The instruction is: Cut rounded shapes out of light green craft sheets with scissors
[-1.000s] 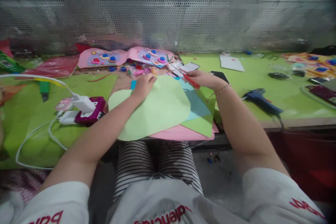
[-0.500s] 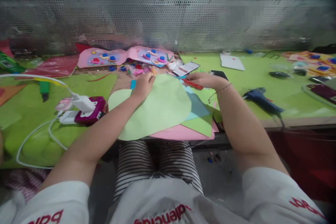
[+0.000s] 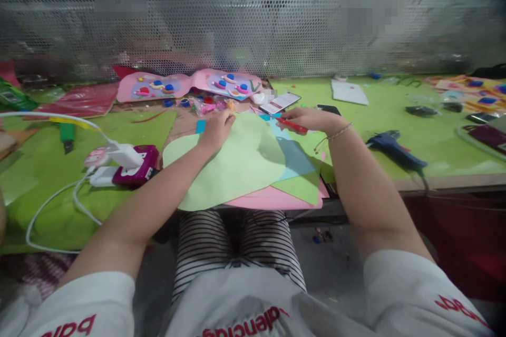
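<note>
My left hand lies at the far edge of a pale green sheet with rounded edges, fingers closed on that edge. At the sheet's far right, my right hand is closed around a red-handled tool. Its slim end points left toward the sheet; my fingers hide part of it, so its exact kind is unclear. Under the pale sheet show a blue sheet, a brighter green sheet and a pink sheet at the table's front edge.
Left stands a purple power socket with white plugs and cables. Beyond my hands lie a phone, small craft pieces and pink decorated panels. A blue glue gun lies right. Behind rises a perforated metal screen.
The pale green sheet's right edge has shifted slightly left, showing more blue. My right hand and the red-handled tool have moved slightly right. My left hand stays put.
</note>
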Motion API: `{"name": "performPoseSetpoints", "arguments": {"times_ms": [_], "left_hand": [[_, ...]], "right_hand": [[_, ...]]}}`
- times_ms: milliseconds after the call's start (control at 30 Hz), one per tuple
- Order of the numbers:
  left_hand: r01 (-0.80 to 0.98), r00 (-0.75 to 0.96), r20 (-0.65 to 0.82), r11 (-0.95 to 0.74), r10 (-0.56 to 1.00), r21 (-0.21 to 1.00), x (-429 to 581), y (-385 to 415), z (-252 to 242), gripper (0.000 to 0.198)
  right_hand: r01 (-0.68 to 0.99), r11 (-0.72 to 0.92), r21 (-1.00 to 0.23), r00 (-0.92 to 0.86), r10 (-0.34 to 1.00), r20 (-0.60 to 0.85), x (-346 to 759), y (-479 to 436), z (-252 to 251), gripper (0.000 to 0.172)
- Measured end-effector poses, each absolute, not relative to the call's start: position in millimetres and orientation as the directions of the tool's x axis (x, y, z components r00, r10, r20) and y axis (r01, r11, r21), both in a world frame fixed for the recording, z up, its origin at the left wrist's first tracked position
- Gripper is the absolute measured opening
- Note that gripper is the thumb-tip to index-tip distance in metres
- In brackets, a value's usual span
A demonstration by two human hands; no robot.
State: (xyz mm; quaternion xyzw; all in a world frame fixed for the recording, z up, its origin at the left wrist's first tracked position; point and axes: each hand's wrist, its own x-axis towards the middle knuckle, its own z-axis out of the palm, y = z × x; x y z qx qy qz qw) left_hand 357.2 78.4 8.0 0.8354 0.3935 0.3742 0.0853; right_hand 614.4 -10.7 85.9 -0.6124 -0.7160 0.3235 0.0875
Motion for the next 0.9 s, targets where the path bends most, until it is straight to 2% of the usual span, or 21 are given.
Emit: {"name": "performPoseSetpoints", "arguments": {"times_ms": [367,900], "left_hand": [[0.572,0.417,0.567,-0.690,0.711,0.444,356.7,81.3,5.9,0.014],[0.563,0.422,0.582,-0.704,0.695,0.433,356.9,80.1,6.4,0.014]], "right_hand": [[0.813,0.071,-0.579,-0.283,0.916,-0.285,617.5,-6.5,79.4,0.050],[0.831,0.082,-0.551,-0.276,0.919,-0.280,616.5,-6.3,78.9,0.045]]}}
